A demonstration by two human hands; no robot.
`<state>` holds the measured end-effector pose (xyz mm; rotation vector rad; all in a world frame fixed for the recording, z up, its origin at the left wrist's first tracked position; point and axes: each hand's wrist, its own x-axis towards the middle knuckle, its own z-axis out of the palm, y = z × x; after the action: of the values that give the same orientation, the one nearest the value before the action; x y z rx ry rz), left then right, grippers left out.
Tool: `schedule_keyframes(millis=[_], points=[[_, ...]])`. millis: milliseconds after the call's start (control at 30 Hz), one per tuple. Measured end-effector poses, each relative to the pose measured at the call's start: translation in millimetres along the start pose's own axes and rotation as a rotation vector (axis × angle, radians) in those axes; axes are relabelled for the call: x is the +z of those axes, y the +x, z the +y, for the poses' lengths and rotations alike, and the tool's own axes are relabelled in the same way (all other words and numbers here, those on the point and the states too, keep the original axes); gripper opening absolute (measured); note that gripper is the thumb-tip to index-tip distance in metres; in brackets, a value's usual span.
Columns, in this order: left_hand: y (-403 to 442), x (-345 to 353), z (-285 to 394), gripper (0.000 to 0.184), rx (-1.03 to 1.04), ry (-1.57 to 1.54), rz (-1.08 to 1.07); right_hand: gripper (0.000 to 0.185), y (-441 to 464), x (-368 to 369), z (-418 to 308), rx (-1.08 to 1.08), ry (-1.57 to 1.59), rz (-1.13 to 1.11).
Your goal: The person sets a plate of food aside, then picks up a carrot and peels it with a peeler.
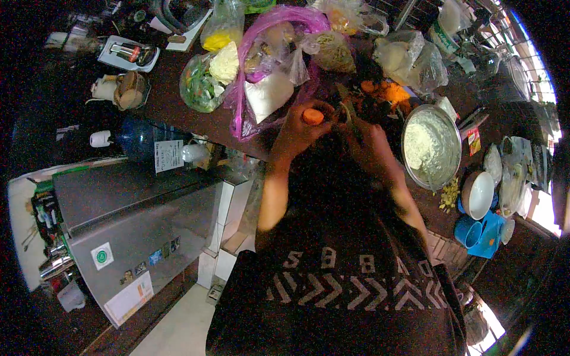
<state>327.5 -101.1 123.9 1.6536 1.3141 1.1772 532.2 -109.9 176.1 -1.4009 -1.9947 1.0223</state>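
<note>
My left hand [297, 127] is closed around a carrot [313, 116], its round orange cut end facing up. Close beside it, my right hand [367, 137] grips what looks like a knife [345, 102]; its narrow blade points away from me, a little apart from the carrot. Beyond the right hand lies a pile of orange carrot pieces [393, 94] on a dark surface. To the right stands a metal bowl [456, 139] with a pale, floury mix in it. Dim light hides the fingers' details.
A pink plastic bag [238, 113] holds a bag of white powder [268, 98]. Bagged greens [199, 86] lie left of it. At right are a white bowl [477, 196], a blue cup [468, 231] and chopped bits [449, 197]. A grey fridge [148, 219] stands at left.
</note>
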Motion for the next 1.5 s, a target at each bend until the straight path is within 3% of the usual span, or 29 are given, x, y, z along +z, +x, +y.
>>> schedule_keyframes(millis=[133,200,300,433,533,600,733,833,867,933,967,1033,1133,1167,1233,1300,1367,1433,1500], points=[[2.7,3.2,-5.6,0.025,0.251,0.106,0.094,0.017,-2.7,-6.1,-18.6,0.037,0.05,-0.004],[7.1,-1.6,-0.6,0.024,0.026,-0.083,-0.06,0.017,-0.8,-4.0,-12.8,0.011,-0.016,0.038],[5.9,0.7,-0.3,0.024,-0.106,-0.186,-0.088,0.018,-0.8,-6.1,-11.3,0.071,-0.071,0.014],[8.6,7.5,-14.2,0.024,-0.038,-0.138,-0.09,0.018,-3.4,4.2,12.7,0.01,0.052,0.055],[3.5,12.6,-12.7,0.024,0.025,-0.106,0.072,0.018,1.7,6.9,25.0,-0.148,-0.104,0.052],[4.8,7.9,-8.5,0.029,-0.037,-0.085,-0.025,0.017,-2.7,3.3,2.6,0.074,0.011,-0.012],[11.9,6.1,-8.7,0.036,-0.158,-0.225,0.012,0.02,2.0,11.8,23.9,0.106,0.013,0.021],[14.8,15.5,-34.9,0.045,-0.303,-0.261,0.07,0.025,0.3,14.6,24.9,0.03,0.244,0.058],[13.5,37.5,-73.0,0.046,-0.332,-0.01,0.21,0.028,1.4,20.0,41.1,0.089,0.293,-0.022],[21.1,39.6,-74.4,0.047,-0.344,0.241,0.362,0.03,4.8,30.0,57.6,0.133,0.337,-0.099],[17.5,36.5,-69.3,0.048,-0.28,-0.121,0.355,0.031,4.5,34.5,64.8,0.152,0.343,-0.152],[15.8,39.2,-67.1,0.05,-0.185,-0.482,0.339,0.031,2.5,37.6,64.6,0.154,0.341,-0.198],[15.5,37.4,-45.5,0.04,-0.192,-0.71,0.437,0.032,-3.9,55.5,24.2,0.158,0.515,-0.145],[7.0,18.5,-19.2,0.036,-0.259,-0.737,0.393,0.033,-6.7,69.4,-3.6,0.099,0.235,0.178],[14.8,17.2,-1.9,0.027,-0.206,-0.741,0.506,0.034,-3.2,59.7,-8.0,0.032,-0.049,0.505],[12.6,9.5,9.0,0.028,-0.277,-0.752,0.447,0.038,-1.0,19.6,23.8,0.173,0.218,-0.308],[13.1,19.3,-7.3,0.029,-0.355,-0.76,0.39,0.039,1.2,21.6,22.4,0.266,0.349,-0.298],[25.6,52.6,-68.0,0.032,-0.157,-0.562,0.433,0.041,2.7,26.5,9.9,0.361,0.483,-0.286],[23.3,49.7,-65.0,0.034,-0.182,-0.666,0.408,0.04,1.3,30.6,8.1,0.321,0.697,-0.168]])
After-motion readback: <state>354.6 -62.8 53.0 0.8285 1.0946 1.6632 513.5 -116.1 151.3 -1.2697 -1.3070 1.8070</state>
